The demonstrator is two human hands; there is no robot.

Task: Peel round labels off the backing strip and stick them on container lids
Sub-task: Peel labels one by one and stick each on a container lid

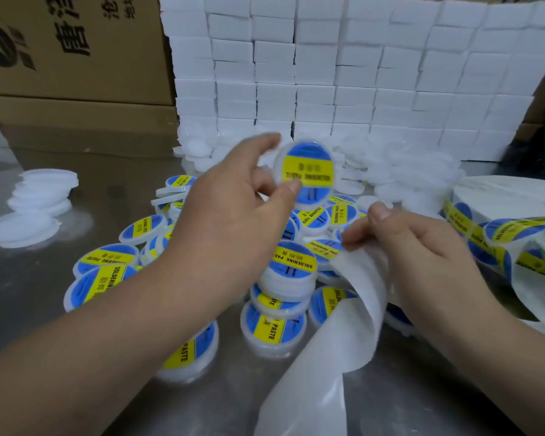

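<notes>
Lid [307, 171] bearing a blue-and-yellow label sits pinched in the left grip [230, 215] at 12 o'clock above the labelled pile [296, 262], while the right grip [422, 247] at 3 o'clock pinches the backing strip [359, 278].

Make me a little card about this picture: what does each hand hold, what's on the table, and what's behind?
left hand: holds up one labelled lid
right hand: pinches the backing strip
table: pile of labelled lids, stack of plain lids, label roll
behind: wall of white boxes, cardboard box
</notes>
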